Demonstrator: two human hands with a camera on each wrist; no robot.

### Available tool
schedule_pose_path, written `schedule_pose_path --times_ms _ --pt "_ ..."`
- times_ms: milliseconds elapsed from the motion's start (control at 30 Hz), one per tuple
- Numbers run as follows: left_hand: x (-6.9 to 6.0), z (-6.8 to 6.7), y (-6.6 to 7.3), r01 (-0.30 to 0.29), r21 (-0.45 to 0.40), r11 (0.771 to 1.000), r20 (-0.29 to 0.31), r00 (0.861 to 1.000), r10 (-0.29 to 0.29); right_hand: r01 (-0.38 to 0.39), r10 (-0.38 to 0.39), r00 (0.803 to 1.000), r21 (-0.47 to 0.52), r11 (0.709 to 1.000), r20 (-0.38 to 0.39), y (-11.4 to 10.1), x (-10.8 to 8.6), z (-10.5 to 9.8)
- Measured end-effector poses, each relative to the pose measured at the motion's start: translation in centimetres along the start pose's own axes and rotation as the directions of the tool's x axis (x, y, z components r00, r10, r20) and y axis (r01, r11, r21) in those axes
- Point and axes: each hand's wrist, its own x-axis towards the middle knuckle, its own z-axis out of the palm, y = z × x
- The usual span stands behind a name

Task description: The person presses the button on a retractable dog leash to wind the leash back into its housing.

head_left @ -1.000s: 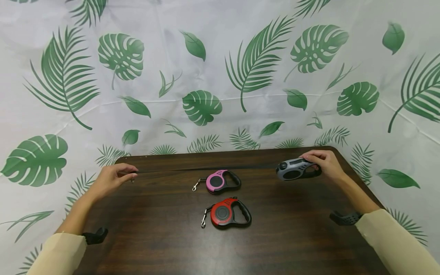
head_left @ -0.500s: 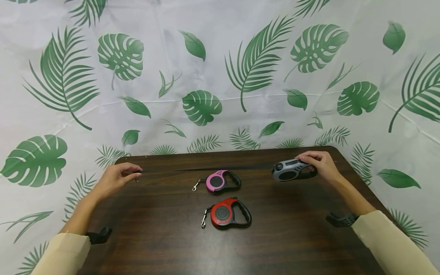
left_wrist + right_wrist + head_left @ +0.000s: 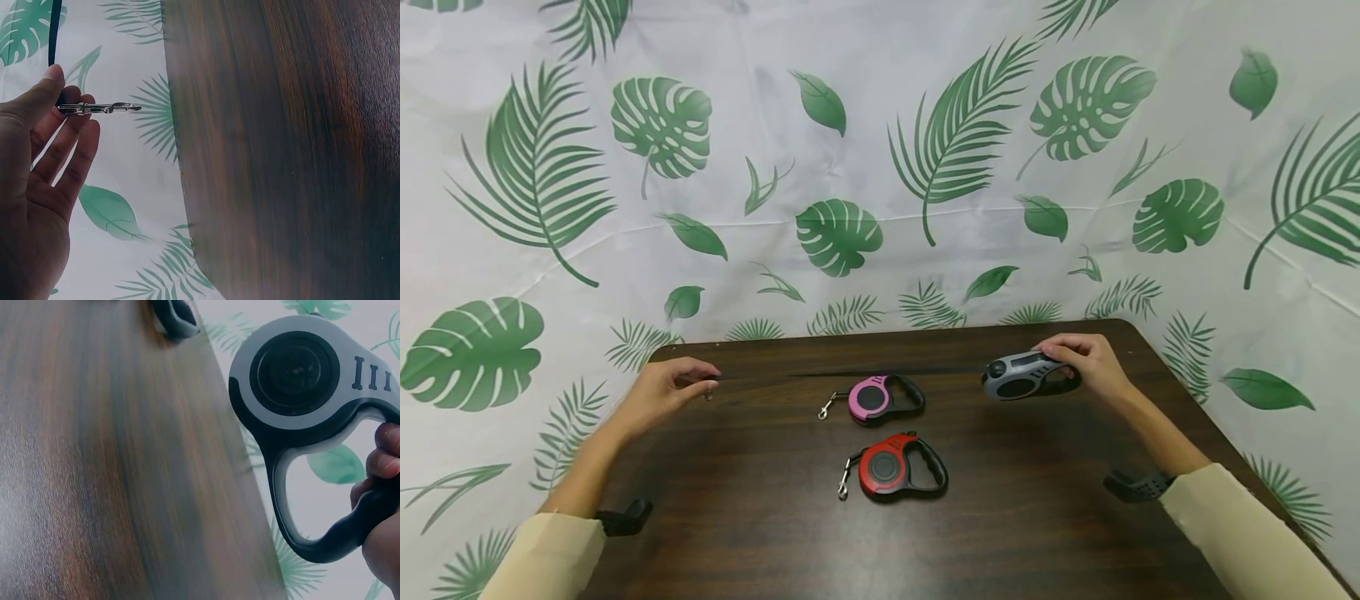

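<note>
My right hand (image 3: pixel 1093 362) grips the handle of a grey and black retractable dog leash (image 3: pixel 1017 377), held above the right of the table. In the right wrist view the leash's round case (image 3: pixel 294 374) and looped handle show large, with fingers curled round the grip. On the far left, my left hand (image 3: pixel 666 392) pinches the strap end at a silver snap hook (image 3: pixel 100 108), which sticks out past the fingertips. A black strap (image 3: pixel 55 31) runs up from the thumb in the left wrist view. In the head view a thin dark line stretches between the two hands.
A pink and black retractable leash (image 3: pixel 871 400) lies mid-table with its clip to the left. Nearer lies a red and black one (image 3: pixel 883 468), also clip leftward. The dark wood table (image 3: pixel 760 533) ends at a leaf-print curtain (image 3: pixel 865 167).
My two hands have drawn a little closer together. The left hand moved right with the snap hook, the right hand moved left with the grey leash. The leashes on the table stayed put.
</note>
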Motion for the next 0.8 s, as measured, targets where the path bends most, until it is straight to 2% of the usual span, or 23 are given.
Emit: schedule_pose_path --times_ms 533,800 --pt "0.5 0.9 1.7 -0.106 -0.048 0.993 -0.038 0.994 0.104 0.012 -0.012 1.0 0.045 0.999 -0.012 -0.8 0.4 2.3" --pt "0.6 1.7 2.1 -0.098 -0.062 0.993 -0.026 0.995 0.096 0.015 -0.014 1.0 0.072 0.997 -0.015 -1.0 0.5 3.3"
